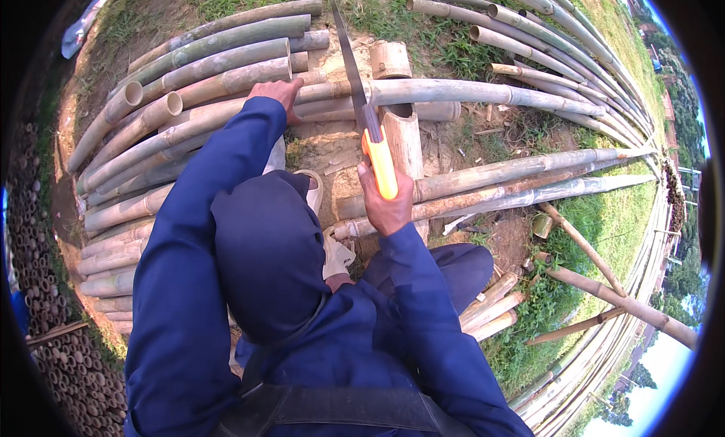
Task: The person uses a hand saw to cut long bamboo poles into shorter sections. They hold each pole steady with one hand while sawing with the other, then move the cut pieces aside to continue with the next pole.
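Note:
My right hand [389, 199] is wrapped round the orange-yellow handle of a handsaw [349, 60], whose long blade points away from me. The blade crosses a long pale bamboo pole [468, 91]; I cannot tell how deep any cut is. Left of the blade, my left hand [278, 97] grips the same pole, its fingers partly hidden behind it. Beneath the pole lies a thick bamboo support [402, 139] with a dark notch cut into it. Both forearms are in dark blue sleeves.
Cut bamboo lengths [226, 56] are piled at the left. Long poles [544, 48] spread out at the far right, and others [498, 173] lie right of my right hand. Short pieces [495, 309] rest by my bent knee. Crossed bamboo props [604, 290] stand at the right.

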Demonstrator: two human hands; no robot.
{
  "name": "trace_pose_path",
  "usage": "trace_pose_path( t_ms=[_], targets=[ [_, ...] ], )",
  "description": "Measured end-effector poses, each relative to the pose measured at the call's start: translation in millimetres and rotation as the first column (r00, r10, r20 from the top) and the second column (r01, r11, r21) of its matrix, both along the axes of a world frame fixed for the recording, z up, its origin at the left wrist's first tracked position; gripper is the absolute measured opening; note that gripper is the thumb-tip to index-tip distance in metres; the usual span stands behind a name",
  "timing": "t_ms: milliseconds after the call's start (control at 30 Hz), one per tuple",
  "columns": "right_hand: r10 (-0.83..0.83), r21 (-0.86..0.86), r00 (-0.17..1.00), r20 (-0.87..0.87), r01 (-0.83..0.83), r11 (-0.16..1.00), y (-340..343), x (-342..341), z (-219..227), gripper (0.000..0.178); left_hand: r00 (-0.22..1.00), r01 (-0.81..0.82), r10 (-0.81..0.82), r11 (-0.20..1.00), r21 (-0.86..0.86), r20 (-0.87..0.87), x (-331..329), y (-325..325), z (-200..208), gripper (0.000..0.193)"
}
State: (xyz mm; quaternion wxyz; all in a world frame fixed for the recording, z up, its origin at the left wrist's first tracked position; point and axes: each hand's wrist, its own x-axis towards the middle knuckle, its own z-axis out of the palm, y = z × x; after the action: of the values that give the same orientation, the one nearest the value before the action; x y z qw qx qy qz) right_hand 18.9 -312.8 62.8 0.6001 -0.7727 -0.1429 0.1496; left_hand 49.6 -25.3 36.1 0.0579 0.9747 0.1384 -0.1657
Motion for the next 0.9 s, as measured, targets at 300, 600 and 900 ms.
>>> trace_pose_path(
  t_ms=[300,600,900],
  targets=[
    [0.018,-0.101,1.000,-0.025,-0.021,0.995,-40,-38,7,0.015,0.998,-0.024,0.023,0.999,-0.029,-0.052,-4,3,-1,0.077],
    [-0.019,-0.037,0.986,-0.167,0.013,0.999,-55,-61,14,0.016,0.997,0.005,-0.005,1.000,0.005,-0.075,3,15,-6,0.088],
    [0.022,-0.102,0.998,0.055,-0.017,0.995,-3,6,-3,0.015,1.000,0.028,-0.028,0.999,-0.015,-0.003,10,13,-5,0.082]
  ],
)
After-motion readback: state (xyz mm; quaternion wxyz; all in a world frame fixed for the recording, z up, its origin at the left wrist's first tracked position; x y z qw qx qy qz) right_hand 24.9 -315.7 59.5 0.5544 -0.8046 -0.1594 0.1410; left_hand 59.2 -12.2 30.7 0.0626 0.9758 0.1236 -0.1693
